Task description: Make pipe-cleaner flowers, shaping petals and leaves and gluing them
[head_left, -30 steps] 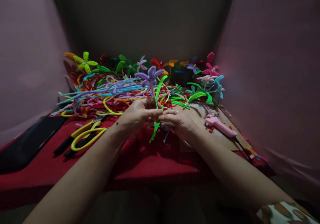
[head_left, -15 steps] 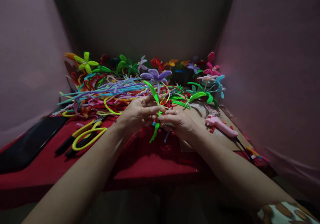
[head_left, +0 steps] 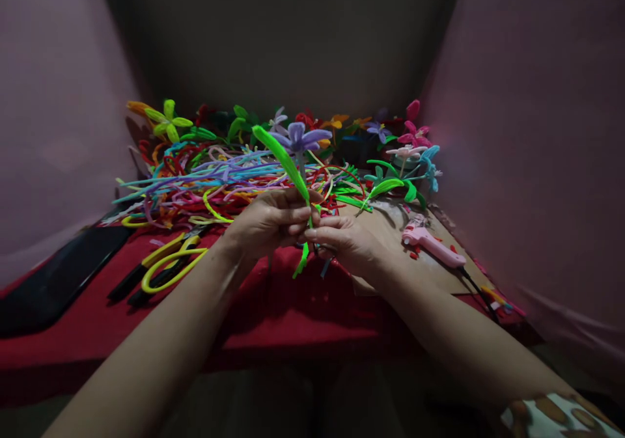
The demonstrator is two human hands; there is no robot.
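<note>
Fingers of both hands are closed around a flower with fuzzy purple petals, held upright above the front middle of the red-covered table. The left hand is nearly closed, its thumb and fingertips pinching the stem and the base of a long bright-green leaf that slants up to the left, just beside the bloom. The right hand meets it slightly lower, thumb and forefinger pressed together at the stem; its other fingers are curled and partly hidden. A shorter green strip hangs below the fingers. Behind the hands lies a tangled heap of coloured pipe cleaners, with a yellow-green flower at its back left. To the right, a pink glue gun rests on cardboard; to the left are yellow-and-black-handled pliers and a flat black object.
</note>
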